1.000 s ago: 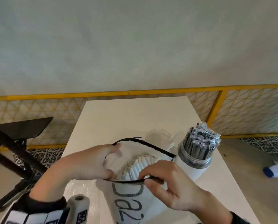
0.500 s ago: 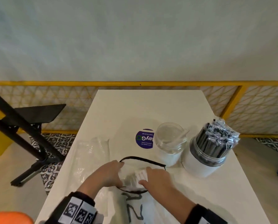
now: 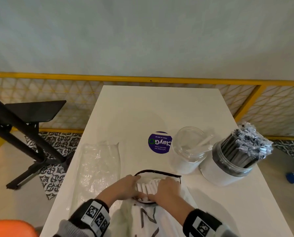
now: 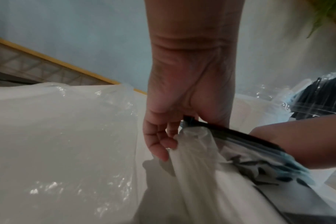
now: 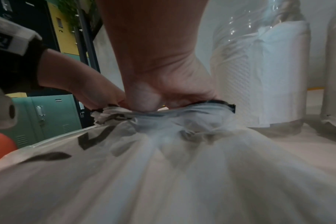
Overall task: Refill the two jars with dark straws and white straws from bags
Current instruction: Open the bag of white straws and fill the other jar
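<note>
Both hands are working the black-rimmed bag (image 3: 157, 173) of white straws (image 3: 147, 185) lying at the near bench (image 3: 142, 106) edge — left hand (image 3: 124, 187) fingers pinching its rim, right hand (image 3: 168, 189) fingers clamping the mouth. Near-empty clear jar (image 3: 188, 149) and dark-straw jar (image 3: 228, 161) are standing just beyond, to the right; empty clear bag (image 3: 98, 166) is lying left.

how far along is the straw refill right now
About halfway. Done: the right jar is packed with dark straws, and an empty clear bag lies flat at left. In hand: left hand and right hand grip the open mouth of the white straw bag. Left: the middle jar holds only a couple of white straws.
</note>
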